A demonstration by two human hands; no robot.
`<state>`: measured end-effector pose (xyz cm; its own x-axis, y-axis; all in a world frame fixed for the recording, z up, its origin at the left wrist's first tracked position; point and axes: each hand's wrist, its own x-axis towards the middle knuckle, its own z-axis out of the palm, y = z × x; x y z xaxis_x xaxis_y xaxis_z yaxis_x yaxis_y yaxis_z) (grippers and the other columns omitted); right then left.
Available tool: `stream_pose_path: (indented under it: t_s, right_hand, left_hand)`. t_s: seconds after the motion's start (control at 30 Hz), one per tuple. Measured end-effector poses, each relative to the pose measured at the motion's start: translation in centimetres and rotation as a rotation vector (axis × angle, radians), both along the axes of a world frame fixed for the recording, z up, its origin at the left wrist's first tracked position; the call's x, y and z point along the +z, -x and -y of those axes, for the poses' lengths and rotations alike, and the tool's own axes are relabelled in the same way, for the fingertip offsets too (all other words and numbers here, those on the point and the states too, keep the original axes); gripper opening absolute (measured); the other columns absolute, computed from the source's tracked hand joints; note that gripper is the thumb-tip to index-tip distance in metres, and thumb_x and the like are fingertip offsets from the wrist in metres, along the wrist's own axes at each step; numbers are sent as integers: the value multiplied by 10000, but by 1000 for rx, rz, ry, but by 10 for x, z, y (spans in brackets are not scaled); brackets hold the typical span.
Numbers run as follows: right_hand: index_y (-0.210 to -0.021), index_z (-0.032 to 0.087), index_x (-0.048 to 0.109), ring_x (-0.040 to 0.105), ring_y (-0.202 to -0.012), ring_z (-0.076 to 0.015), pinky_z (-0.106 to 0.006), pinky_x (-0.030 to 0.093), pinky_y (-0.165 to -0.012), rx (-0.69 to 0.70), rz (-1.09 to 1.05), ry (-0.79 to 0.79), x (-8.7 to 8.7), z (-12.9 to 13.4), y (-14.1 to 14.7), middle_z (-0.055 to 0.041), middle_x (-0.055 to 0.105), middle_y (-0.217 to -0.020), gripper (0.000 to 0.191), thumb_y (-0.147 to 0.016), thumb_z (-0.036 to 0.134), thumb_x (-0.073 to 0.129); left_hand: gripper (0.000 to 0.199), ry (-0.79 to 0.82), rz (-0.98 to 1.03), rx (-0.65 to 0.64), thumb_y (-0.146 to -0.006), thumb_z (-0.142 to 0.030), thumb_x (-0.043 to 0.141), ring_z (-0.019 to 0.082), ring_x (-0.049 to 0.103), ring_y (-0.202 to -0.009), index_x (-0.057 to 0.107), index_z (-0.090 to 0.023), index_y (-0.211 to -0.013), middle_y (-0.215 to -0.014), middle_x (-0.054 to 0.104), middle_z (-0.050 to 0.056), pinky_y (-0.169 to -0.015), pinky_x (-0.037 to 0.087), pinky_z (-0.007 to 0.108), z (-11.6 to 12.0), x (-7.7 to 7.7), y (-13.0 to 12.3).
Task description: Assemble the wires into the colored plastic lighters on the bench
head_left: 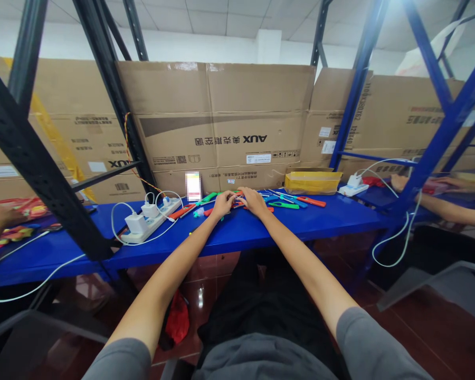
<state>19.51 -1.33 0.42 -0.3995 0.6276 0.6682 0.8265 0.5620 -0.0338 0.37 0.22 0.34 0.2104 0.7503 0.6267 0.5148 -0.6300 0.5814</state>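
We find a yellow carton (pixel 312 183) on the blue surface (pixel 312 224), contents hidden. Our left hand (pixel 224 204) and right hand (pixel 253 201) lie curled among coloured plastic tools (pixel 284 205); we cannot tell whether either pinches one.

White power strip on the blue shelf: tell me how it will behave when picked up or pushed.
The white power strip probably feels fairly heavy for its size, and being long and flat-sided, it seems unlikely to roll on the blue shelf. Lifted, it may twist or tip, since the white chargers stand up from it. Their cables could also drag against a push.
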Motion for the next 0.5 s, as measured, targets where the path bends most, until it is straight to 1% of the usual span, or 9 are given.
stream_pose_path:
  t_s: [0.1,0.2,0.37,0.5]
  right_hand:
    - [-1349,175,648,654,-1124,-273,-348,445,-980,13,41,-14,1,2,1,-144,739,-1196,301,-1133,327,503]
    - [-1272,178,684,649,-1070,-260,-334,427,-965,21,102,-21,2,2,1,-135,742,-1137,304,-1153,327,446]
    - [-1263,195,701,630,-1094,-251,-326,414,-969,36,119,-43,2,1,1,-134,725,-1181,307,-1155,306,436]
    - [-1189,194,728,632,-1105,-247,-322,422,-970,47,83,-42,1,0,-1,-129,725,-1184,280,-1146,291,469]
  left_hand:
    - [170,-6,-20,6,-978,-275,615,209,699,-776,742,-179,-920,-830,779,49,-753,531,298,2,1,1]
    - [173,-16,-38,19,-982,-279,621,199,682,-753,743,-176,-914,-804,764,38,-740,515,290,5,2,1]
    - [149,-39,-46,24,-981,-233,624,202,692,-794,751,-172,-931,-859,777,51,-767,516,292,7,4,2]
    - [132,-36,-55,18,-967,-196,647,216,714,-828,773,-167,-944,-899,797,69,-797,532,302,6,4,2]
